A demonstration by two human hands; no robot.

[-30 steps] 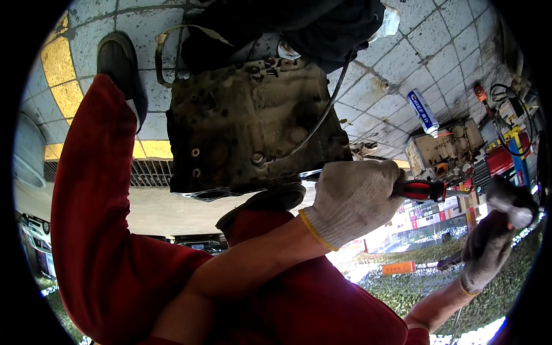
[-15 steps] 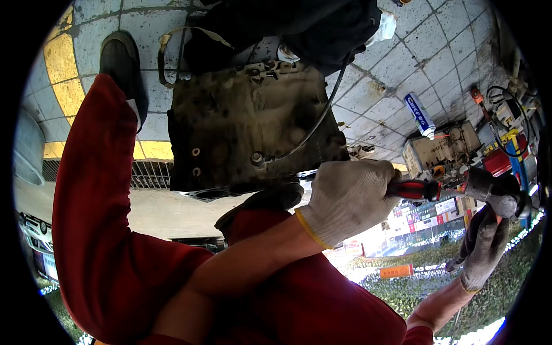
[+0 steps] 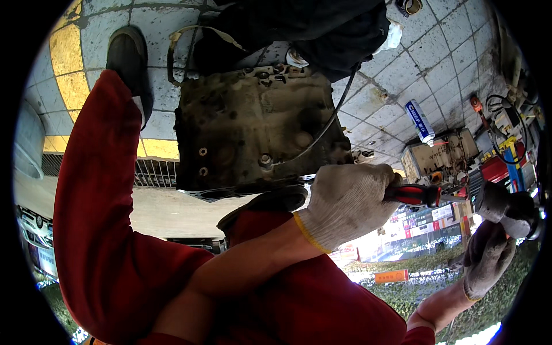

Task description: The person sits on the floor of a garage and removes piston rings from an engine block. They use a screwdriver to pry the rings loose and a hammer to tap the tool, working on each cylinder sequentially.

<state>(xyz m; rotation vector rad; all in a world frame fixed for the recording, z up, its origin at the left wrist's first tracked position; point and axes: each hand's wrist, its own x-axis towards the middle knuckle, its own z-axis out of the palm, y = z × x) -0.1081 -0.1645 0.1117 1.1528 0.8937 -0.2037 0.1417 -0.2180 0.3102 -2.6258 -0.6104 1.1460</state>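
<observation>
My left hand, in a pale knitted glove with a yellow cuff, is closed around the red and black handle of a screwdriver. The screwdriver's shaft points right, toward the hammer. At the far right, my right hand, in a dirtier grey glove, grips a hammer with a thick metal head; its handle is mostly hidden. Whether the hammer head touches the shaft I cannot tell. A dark, grimy engine block lies on the floor just beyond my left hand, with a cable running over it.
Black cloth covers the area behind the block. On the tiles at right lie a blue and white spray can and a pale metal part near assorted tools. A floor grate runs left of the block, near my shoe.
My right hand and the hammer have moved slightly down and right. My left hand keeps its hold on the screwdriver. The whole view has shifted a little.
</observation>
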